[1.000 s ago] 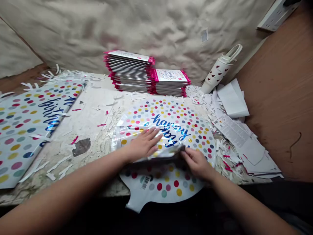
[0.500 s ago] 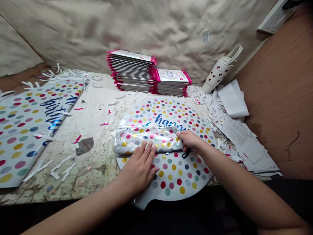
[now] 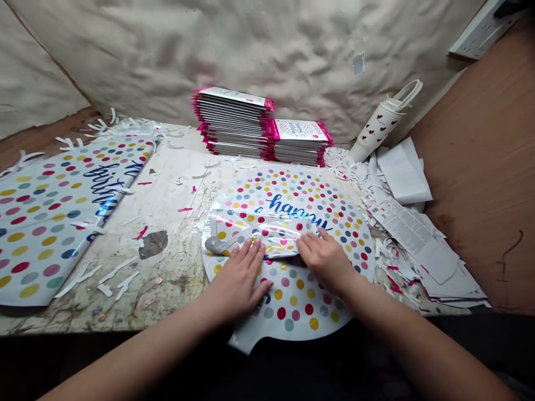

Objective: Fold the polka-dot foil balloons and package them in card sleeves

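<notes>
A round white foil balloon (image 3: 292, 301) with coloured dots and blue "happy" lettering lies flat on the table. Across its middle rests a folded strip of the same dotted foil (image 3: 271, 228), glossy, with a grey rounded end at the left. My left hand (image 3: 242, 273) lies on the strip's lower left edge, fingers spread and flat. On the right end of the strip is my right hand (image 3: 324, 256), its fingers bent and close together; whether they pinch the foil is hard to see.
Two stacks of pink-edged packets (image 3: 236, 125) stand at the back. Another dotted foil sheet (image 3: 37, 239) lies left. On the right are a white tumbler (image 3: 376, 128), paper sheets (image 3: 443, 267) and white shreds. Scraps litter the table (image 3: 175, 223).
My right hand has turned palm down, moving from the strip's right corner onto its lower right part. The dark string beside it is out of sight. The view has shifted slightly.
</notes>
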Demonstrator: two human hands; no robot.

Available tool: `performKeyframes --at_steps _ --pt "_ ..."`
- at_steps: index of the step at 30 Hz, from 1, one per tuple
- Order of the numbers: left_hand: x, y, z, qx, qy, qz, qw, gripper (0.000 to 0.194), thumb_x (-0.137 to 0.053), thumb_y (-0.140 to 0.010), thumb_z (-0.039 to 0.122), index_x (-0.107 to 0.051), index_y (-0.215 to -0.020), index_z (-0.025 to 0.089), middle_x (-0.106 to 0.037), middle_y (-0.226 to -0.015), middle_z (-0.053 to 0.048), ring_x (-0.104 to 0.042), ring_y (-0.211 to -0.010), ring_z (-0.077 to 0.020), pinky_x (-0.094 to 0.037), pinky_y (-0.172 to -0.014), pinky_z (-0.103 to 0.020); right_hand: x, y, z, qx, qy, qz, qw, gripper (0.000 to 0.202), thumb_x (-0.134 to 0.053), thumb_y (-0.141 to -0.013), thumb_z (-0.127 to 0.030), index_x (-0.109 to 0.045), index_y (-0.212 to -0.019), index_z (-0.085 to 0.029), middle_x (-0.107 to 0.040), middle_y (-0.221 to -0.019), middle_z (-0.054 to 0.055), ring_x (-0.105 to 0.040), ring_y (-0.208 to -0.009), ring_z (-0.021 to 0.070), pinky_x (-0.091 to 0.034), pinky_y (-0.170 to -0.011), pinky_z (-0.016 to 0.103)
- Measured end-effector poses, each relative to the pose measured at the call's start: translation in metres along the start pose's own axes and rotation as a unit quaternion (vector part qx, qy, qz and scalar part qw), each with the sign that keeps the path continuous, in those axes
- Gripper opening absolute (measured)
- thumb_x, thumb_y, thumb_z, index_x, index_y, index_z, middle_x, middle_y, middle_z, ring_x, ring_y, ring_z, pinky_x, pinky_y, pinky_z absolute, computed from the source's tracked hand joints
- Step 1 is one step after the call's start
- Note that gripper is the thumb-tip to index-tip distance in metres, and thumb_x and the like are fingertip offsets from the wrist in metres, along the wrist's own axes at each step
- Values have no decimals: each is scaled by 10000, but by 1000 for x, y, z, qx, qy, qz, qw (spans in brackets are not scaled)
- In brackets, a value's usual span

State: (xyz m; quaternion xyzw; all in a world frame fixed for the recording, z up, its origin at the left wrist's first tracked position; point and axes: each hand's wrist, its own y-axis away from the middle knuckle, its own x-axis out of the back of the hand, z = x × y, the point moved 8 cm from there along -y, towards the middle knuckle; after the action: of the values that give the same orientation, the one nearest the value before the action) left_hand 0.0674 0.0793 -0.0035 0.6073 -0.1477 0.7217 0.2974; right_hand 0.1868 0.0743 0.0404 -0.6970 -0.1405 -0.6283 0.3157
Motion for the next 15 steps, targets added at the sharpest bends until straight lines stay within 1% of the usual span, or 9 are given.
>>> performKeyframes --at_steps 2,4,5,7,9,10,11,12,15 --pt "4 -4 -3 7 -8 6 1000 629 -384 -870 411 -336 -1364 26 -298 -1430 -202 -238 -1333 -328 -243 -1073 -490 17 11 -25 93 -31 49 994 284 -411 -886 -99 -589 -1099 -156 -688 -1009 106 -620 -1012 233 -404 -1008 493" --pt "5 -7 -5 -1 -13 8 1000 535 -393 -857 264 -371 -1357 77 -352 -1413 -179 -271 -1323 -317 -267 -1066 -472 32 29 -41 146 -70 113 980 336 -456 -879 -144 -518 -1204 -203 -639 -1137 73 -527 -1154 216 -343 -1063 468" --pt "5 -7 -5 -13 -10 8 1000 526 -385 -847 204 -367 -1368 135 -355 -1419 -150 -271 -1324 -314 -281 -1058 -472 34 36 -37 123 -91 140 978 414 -475 -872 -171 -444 -1281 -221 -568 -1246 78 -446 -1233 230 -319 -1073 483" --pt "4 -5 -5 -47 6 8 999 576 -387 -834 145 -318 -1390 281 -302 -1457 -80 -243 -1333 -322 -298 -1040 -494 26 49 -8 -18 -131 154 979 623 -517 -849 -243 -240 -1406 -221 -361 -1419 114 -297 -1322 273 -311 -1066 512" --pt "1 0 -3 -92 26 1 995 631 -412 -828 131 -268 -1387 388 -209 -1494 -26 -201 -1343 -339 -288 -1036 -520 8 61 24 -151 -164 130 966 788 -551 -818 -274 -83 -1444 -168 -236 -1467 163 -239 -1341 299 -336 -1047 512" --pt "0 2 0 -116 33 -6 993 643 -423 -831 134 -253 -1382 418 -166 -1505 -8 -181 -1348 -343 -275 -1041 -528 -1 63 33 -175 -173 110 963 824 -554 -811 -265 -42 -1445 -143 -216 -1470 178 -231 -1344 296 -347 -1044 497" --pt "-1 4 3 -140 39 -16 989 640 -432 -839 148 -244 -1378 436 -135 -1511 4 -163 -1352 -346 -262 -1046 -532 -5 63 36 -164 -174 98 966 817 -540 -815 -241 -32 -1445 -134 -220 -1469 180 -227 -1346 287 -349 -1044 487" --pt "-2 6 6 -162 43 -26 985 627 -440 -847 167 -245 -1373 448 -116 -1514 10 -147 -1355 -348 -250 -1050 -537 -6 59 33 -120 -168 95 974 775 -512 -826 -204 -50 -1446 -147 -242 -1465 168 -223 -1349 275 -336 -1051 486" --pt "0 10 13 -215 55 -44 974 573 -464 -857 225 -291 -1365 427 -101 -1513 -3 -108 -1361 -348 -206 -1066 -545 -1 49 -1 95 -127 76 984 586 -449 -863 -129 -253 -1407 -226 -381 -1412 95 -252 -1341 238 -274 -1075 494"
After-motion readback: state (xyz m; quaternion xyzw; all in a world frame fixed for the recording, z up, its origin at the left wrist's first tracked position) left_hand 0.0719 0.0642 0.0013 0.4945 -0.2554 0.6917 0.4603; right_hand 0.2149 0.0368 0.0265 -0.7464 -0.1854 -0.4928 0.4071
